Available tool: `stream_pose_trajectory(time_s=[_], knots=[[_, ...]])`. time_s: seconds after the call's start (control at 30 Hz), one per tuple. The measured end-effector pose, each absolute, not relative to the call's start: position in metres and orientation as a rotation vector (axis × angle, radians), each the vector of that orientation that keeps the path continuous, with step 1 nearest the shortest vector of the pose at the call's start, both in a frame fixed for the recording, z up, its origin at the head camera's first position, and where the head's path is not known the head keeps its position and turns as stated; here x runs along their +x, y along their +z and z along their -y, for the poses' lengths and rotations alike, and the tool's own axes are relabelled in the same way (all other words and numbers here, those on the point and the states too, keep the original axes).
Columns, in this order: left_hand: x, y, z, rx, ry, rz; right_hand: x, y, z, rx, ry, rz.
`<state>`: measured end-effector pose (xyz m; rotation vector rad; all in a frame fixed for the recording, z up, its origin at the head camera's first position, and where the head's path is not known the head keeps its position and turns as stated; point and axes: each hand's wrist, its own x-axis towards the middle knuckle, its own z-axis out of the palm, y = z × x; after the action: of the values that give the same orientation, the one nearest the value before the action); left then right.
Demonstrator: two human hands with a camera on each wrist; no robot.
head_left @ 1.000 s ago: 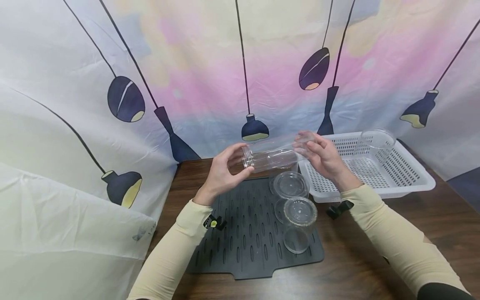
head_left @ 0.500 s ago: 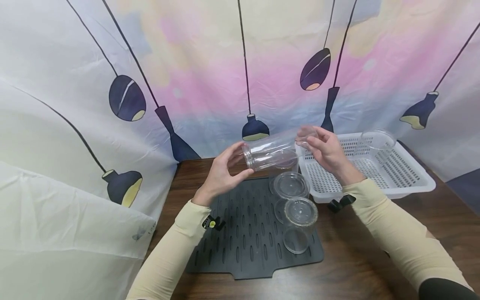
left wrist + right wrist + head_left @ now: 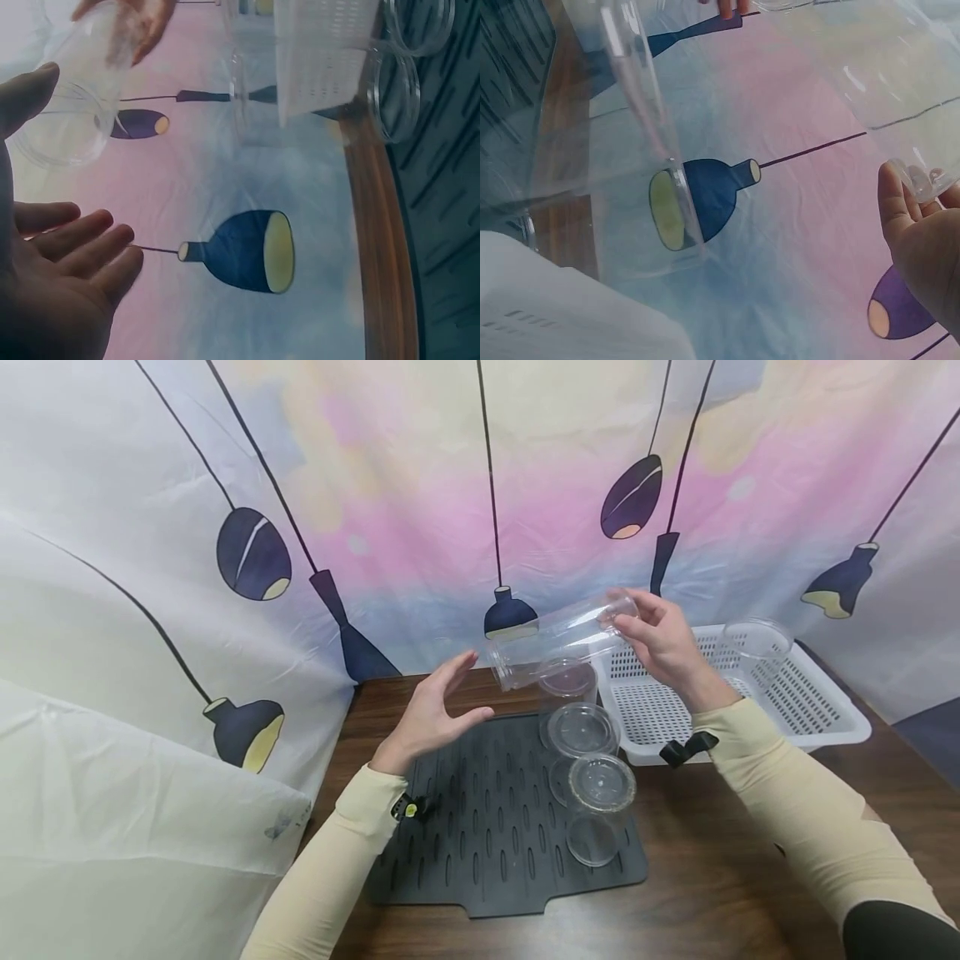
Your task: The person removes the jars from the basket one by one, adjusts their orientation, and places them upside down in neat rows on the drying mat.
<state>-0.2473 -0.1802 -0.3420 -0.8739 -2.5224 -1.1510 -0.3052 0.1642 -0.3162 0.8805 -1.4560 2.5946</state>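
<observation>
My right hand [image 3: 660, 643] grips the closed end of a clear plastic jar [image 3: 558, 643], thumb on the near side. The jar is tilted on its side above the mat, its threaded mouth lower and pointing left. Just left of that mouth is my left hand [image 3: 435, 710], fingers and thumb spread apart, holding nothing. The left wrist view shows the mouth of the jar [image 3: 64, 124] beyond the thumb, apart from the palm. In the right wrist view, fingertips [image 3: 892, 195] pinch the jar's base edge.
Several clear jars stand upside down in a row on a black drying mat [image 3: 480, 827], the nearest jar [image 3: 600, 785] at the front. A white perforated basket [image 3: 825, 727] sits at the right with another clear jar [image 3: 757, 639] in it. A patterned cloth hangs behind the table.
My left hand has let go of the jar's mouth and drawn back left and down. My right hand has lifted the jar slightly, up and to the right.
</observation>
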Motion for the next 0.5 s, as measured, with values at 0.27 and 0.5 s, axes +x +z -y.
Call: stream_pose_trajectory(time_s=[0.27, 0.5], knots=[[-0.245, -0.360, 0.194, -0.711, -0.903, 2.758, -0.305, -0.301, -0.157, 0.861, 2.525, 1.498], [-0.246, -0.378, 0.204, -0.682, -0.830, 2.833, -0.302, -0.291, -0.151, 0.823, 2.405, 1.655]])
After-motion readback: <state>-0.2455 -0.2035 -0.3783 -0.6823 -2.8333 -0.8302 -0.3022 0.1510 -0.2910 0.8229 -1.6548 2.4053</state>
